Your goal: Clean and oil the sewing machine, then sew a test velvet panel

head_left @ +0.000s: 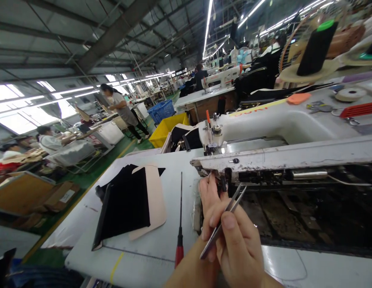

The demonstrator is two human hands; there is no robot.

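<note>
A white sewing machine [278,124] is tilted back, so the dark opening in the table beneath it and its underside show. My left hand [207,200] reaches up to the machine's lower edge near the needle end, fingers pinched together on something I cannot make out. My right hand [239,252] is just below and in front of it, closed on metal tweezers [230,208] whose tips point up toward the same spot. The two hands touch.
A red-handled screwdriver [180,236] lies on the white table [174,164] left of my hands. Further left lie black fabric pieces [126,204] with a beige piece [157,200]. A black thread cone [316,48] stands behind the machine. Yellow bin [168,128], blue basket [163,110] and other workers are beyond.
</note>
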